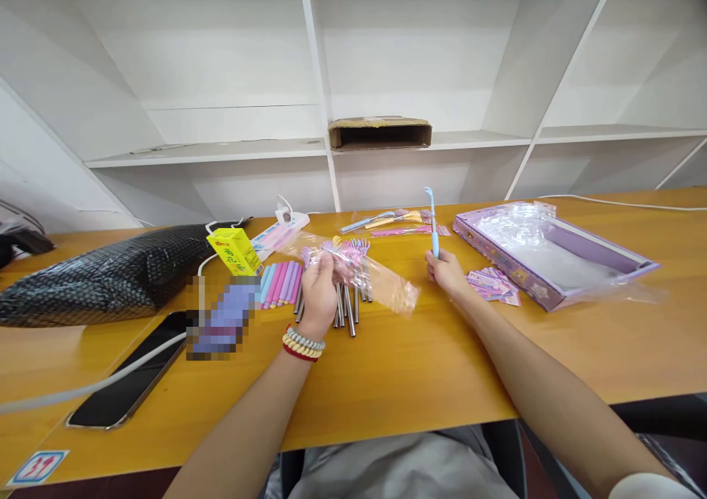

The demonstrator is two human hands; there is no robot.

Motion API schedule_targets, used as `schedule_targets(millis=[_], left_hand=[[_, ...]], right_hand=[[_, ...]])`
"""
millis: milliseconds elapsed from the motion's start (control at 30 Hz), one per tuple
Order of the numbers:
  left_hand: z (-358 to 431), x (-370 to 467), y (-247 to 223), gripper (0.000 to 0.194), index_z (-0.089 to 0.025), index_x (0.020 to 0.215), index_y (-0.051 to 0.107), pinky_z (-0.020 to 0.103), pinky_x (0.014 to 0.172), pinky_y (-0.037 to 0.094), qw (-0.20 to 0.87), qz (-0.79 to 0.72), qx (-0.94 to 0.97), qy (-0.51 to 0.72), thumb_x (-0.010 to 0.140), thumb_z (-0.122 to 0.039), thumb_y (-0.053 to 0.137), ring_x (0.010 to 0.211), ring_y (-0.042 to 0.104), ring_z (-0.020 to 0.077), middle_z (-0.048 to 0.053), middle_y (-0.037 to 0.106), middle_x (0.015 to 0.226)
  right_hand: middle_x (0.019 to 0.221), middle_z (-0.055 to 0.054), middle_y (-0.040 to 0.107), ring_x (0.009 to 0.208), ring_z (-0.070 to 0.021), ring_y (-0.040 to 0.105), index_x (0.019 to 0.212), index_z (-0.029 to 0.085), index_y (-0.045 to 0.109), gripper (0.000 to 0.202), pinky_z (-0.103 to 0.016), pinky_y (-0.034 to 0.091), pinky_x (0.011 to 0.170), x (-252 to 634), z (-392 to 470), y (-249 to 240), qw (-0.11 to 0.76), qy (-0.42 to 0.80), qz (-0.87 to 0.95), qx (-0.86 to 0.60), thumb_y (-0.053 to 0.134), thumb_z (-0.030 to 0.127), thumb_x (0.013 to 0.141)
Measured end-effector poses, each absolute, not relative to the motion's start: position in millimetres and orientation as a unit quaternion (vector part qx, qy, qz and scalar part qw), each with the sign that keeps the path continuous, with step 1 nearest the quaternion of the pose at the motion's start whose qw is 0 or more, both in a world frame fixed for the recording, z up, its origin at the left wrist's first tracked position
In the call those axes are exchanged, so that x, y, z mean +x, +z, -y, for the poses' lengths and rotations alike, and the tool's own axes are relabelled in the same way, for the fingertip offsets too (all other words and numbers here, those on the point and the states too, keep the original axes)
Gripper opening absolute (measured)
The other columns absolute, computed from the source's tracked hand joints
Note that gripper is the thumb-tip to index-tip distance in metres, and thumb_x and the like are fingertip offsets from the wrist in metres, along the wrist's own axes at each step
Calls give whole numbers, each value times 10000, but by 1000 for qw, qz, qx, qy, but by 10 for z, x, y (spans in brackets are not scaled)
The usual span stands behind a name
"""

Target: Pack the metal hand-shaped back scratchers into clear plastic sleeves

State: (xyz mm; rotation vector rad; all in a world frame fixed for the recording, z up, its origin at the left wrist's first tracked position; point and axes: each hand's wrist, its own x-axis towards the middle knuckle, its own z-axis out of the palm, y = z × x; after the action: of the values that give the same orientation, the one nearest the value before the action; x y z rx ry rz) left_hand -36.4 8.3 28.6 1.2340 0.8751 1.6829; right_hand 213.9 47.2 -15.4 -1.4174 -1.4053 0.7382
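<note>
My left hand (320,293) is closed on a crinkled clear plastic bag (387,285), which trails out to its right. Under and behind that hand lie several metal rods (349,315) with pink, purple and yellow claw-shaped heads. Beside them is a row of pink, blue and purple handles (281,284). In my right hand (446,272) a light blue back scratcher (434,227) stands upright, gripped by its lower end with the curved claw on top. Farther back, several bagged back scratchers (381,223) lie flat on the table.
A purple open box (530,278) with clear film sits at right, near a pile of printed cards (493,285). At left are a yellow carton (235,251), a black bag (110,271), a phone (132,374) and a white cable (99,387). White shelves hold a cardboard box (381,124).
</note>
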Motion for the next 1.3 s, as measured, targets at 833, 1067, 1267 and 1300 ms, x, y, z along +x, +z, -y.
schedule_targets(millis=[833, 1067, 1267, 1300], left_hand=[[234, -189, 222, 239, -209, 959, 631, 373, 921, 353, 109, -272, 933, 208, 821, -369, 520, 981, 545, 212, 56, 642, 977], [263, -149, 173, 281, -212, 969, 650, 388, 955, 303, 104, -273, 942, 162, 852, -397, 474, 1010, 533, 207, 65, 630, 1011], [260, -152, 181, 289, -196, 1070, 593, 377, 930, 328, 85, -292, 935, 180, 879, -337, 428, 1013, 516, 199, 66, 613, 1012], [260, -150, 183, 275, -197, 1053, 592, 375, 928, 328, 79, -296, 934, 182, 882, -330, 422, 1007, 516, 196, 61, 611, 1006]], right_hand=[[823, -69, 544, 837, -193, 499, 563, 172, 516, 363, -345, 372, 813, 1883, -249, -29, 462, 117, 644, -598, 489, 456, 789], [526, 3, 459, 522, -111, 433, 578, 165, 514, 458, -258, 344, 531, 1813, -111, 39, 466, 305, 651, -515, 436, 545, 821], [515, 36, 449, 465, -72, 386, 620, 159, 505, 380, -222, 315, 456, 1753, -84, 32, 464, 417, 642, -446, 606, 510, 723], [505, 49, 432, 450, -64, 373, 626, 164, 488, 369, -214, 301, 438, 1747, -85, 33, 473, 425, 636, -438, 639, 492, 701]])
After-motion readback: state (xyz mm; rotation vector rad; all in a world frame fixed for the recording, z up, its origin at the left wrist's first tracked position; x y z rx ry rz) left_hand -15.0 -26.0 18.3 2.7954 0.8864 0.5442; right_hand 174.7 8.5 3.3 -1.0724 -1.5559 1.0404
